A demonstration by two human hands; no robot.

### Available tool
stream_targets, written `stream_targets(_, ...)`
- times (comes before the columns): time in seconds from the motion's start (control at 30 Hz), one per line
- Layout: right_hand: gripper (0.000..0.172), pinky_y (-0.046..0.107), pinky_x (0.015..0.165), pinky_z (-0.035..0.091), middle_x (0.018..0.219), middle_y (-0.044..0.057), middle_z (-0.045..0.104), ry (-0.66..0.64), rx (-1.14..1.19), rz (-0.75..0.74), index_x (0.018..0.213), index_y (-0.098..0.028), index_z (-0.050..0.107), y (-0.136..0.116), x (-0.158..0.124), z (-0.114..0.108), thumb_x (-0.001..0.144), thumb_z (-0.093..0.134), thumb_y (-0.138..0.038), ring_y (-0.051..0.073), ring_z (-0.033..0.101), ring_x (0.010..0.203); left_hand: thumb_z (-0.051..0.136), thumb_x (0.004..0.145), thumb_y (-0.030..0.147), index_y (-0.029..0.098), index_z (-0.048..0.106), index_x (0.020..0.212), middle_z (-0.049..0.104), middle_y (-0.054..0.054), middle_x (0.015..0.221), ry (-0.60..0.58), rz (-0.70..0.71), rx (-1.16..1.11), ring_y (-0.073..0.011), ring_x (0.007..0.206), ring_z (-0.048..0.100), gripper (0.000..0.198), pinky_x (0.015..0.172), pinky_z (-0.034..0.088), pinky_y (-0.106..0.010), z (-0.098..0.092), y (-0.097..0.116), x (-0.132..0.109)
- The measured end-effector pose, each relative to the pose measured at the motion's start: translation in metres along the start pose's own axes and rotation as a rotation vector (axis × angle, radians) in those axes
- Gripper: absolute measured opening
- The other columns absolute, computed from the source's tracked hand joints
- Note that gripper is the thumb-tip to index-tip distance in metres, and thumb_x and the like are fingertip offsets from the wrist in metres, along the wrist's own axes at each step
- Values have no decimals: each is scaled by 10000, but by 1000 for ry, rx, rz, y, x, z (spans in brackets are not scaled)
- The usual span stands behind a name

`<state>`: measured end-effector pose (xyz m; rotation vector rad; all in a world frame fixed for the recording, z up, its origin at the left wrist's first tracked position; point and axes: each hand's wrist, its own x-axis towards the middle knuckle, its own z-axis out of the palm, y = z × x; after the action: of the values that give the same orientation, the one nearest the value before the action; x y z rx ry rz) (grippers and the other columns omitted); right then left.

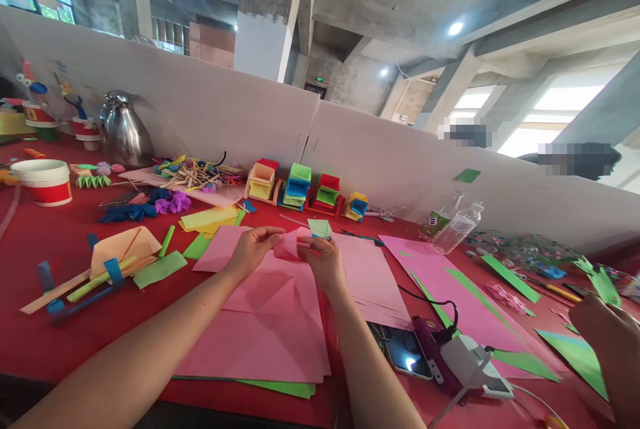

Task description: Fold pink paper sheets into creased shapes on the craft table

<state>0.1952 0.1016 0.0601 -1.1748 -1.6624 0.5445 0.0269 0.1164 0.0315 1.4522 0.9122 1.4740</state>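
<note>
A small piece of pink paper is held up between my two hands, bent over on its right side. My left hand pinches its left edge between thumb and fingers. On the other side, my right hand grips the bent end with closed fingers. Beneath them lie larger pink sheets, with a folded pink piece on top and a green sheet showing under the front edge. Just behind my right hand is a light green paper piece.
Several folded-paper models, one green and blue, stand along the white partition. A steel jug and paper tub stand left. Right are a phone, power strip, plastic bottle and another person's hand with green paper.
</note>
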Motion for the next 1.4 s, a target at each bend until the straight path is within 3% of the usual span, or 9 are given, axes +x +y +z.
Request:
stream_targets(0.2,193,302,644,474,750,30,691,-7,63,54,802,-197,703,6,1,1,635,621,-250,177,602,696,541,773,407,131,638,983,654,-60,822,-1,-9,-71,-153,729,584,360,698,473,-290,1,5,-2)
stream_targets(0.33,200,284,592,473,678,18,683,-2,87,64,801,-181,699,5,1,1,636,606,-246,154,593,609,618,735,366,200,642,1024,585,-25,849,-136,175,162,-139,759,541,335,736,426,-265,-4,13,-3)
stream_targets(0.43,189,287,611,473,705,21,687,1,83,47,785,-192,704,5,1,-1,626,613,-235,165,599,654,593,764,345,223,633,1048,528,-1,759,-160,248,331,-135,718,525,311,702,415,-255,-7,15,-3)
stream_targets(0.67,138,341,725,456,725,25,687,17,74,17,727,-221,715,13,4,-1,629,623,-250,196,589,751,564,788,353,223,667,949,557,-2,733,-128,297,379,-141,713,540,231,689,415,-255,-6,13,-3)
stream_targets(0.83,139,321,678,463,717,22,686,-4,87,12,728,-224,716,16,4,-1,637,616,-258,187,591,714,598,757,367,195,670,818,571,-5,729,-85,290,318,-137,691,550,196,666,431,-249,-5,13,-2)
stream_targets(1.1,96,350,789,401,785,21,593,45,20,-94,713,-266,712,13,5,-3,637,655,-252,185,525,813,558,792,362,208,671,891,561,-13,752,-111,289,342,-140,733,556,215,710,441,-262,-7,16,-3)
stream_targets(1.23,100,368,809,382,806,25,536,70,-103,-198,718,-284,710,7,3,-3,667,644,-229,184,489,824,583,771,357,229,629,1021,594,-44,950,-143,310,353,-167,877,561,285,786,441,-288,-5,17,-5)
stream_targets(1.3,108,370,811,378,824,29,538,67,-152,-207,728,-284,709,4,2,-3,676,637,-222,191,484,836,591,764,355,242,612,1064,603,-51,1051,-179,288,363,-190,962,549,322,854,415,-321,-4,18,-7)
stream_targets(1.4,113,357,799,375,805,28,575,12,-193,-207,732,-281,708,-2,-1,-3,687,623,-222,197,491,834,563,778,364,233,655,989,655,-46,993,-207,203,349,-207,953,569,265,868,406,-336,-2,18,-9)
